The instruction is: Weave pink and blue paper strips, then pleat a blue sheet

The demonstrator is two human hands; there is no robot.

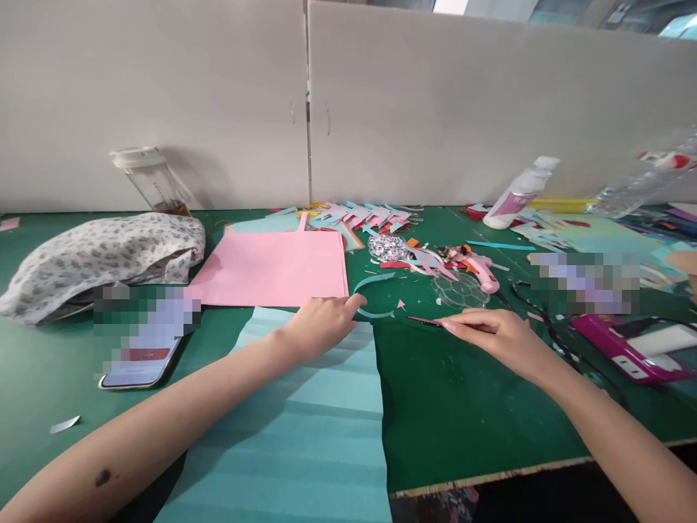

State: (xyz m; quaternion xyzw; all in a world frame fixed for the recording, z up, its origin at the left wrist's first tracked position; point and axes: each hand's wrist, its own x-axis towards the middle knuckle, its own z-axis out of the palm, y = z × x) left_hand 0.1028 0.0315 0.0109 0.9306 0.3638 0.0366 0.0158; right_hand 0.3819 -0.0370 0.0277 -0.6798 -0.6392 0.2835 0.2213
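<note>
Lying flat at the worktop (462,407) centre: teal paper ring (373,296), thin, light, floppy, likely tearing easily; best pinching at its edge. Left hand (321,323) loosely curled, index fingertip touching the ring at nine o'clock. Right hand (493,335) pinching a thin strip (425,320), perhaps paper. Pink sheet (272,269) at ten o'clock, glue gun (479,265) at two.

Teal paper ring (374,297) flat on green mat, beside pink sheet; thin dark strip (425,320) just right.
</note>
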